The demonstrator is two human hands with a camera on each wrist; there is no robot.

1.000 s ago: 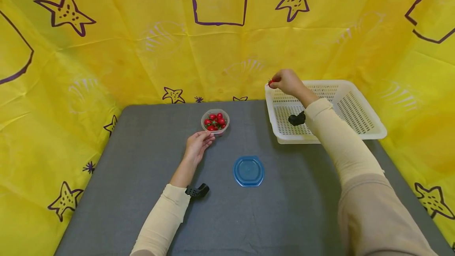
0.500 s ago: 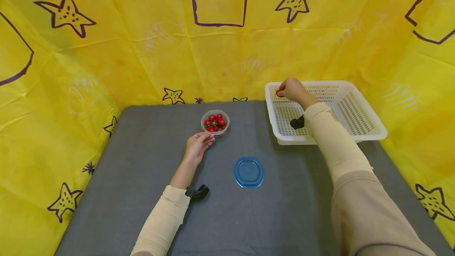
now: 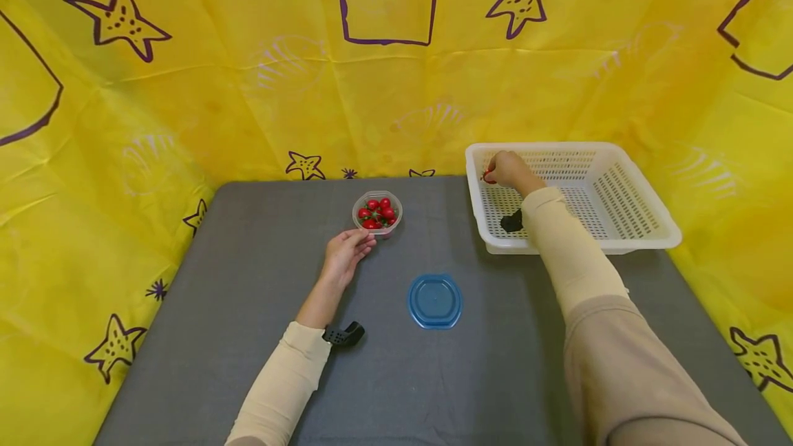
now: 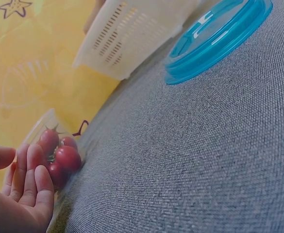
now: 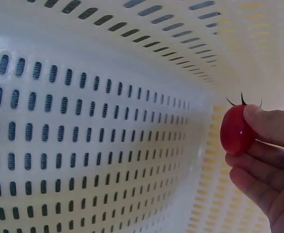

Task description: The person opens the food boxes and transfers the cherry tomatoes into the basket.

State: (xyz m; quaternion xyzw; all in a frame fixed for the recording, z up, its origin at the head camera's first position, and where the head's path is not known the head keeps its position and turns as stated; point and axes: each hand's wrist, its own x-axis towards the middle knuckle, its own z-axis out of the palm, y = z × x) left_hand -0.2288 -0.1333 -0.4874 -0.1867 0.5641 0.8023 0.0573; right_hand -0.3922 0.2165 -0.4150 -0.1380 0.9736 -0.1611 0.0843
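A cherry tomato (image 5: 236,130) with a green calyx is pinched between the thumb and fingers of my right hand (image 3: 511,171). This hand is inside the white slotted basket (image 3: 577,247), near its far left corner. My left hand (image 3: 344,253) is at the near side of a small clear plastic container (image 3: 377,232) full of red cherry tomatoes (image 3: 369,224). In the left wrist view its fingers (image 4: 31,182) lie fairly straight against the container's wall, with the thumb apart from it.
A blue lid (image 3: 435,301) lies on the grey tablecloth (image 3: 266,281) between the arms, nearer than the container. Behind the table hangs a yellow cloth (image 3: 248,109) with starfish drawings. Each wrist wears a black strap mount (image 3: 344,334).
My right hand has come down and slightly right with the cherry tomato, from over the basket's far left corner to inside it. The left hand stays at the container.
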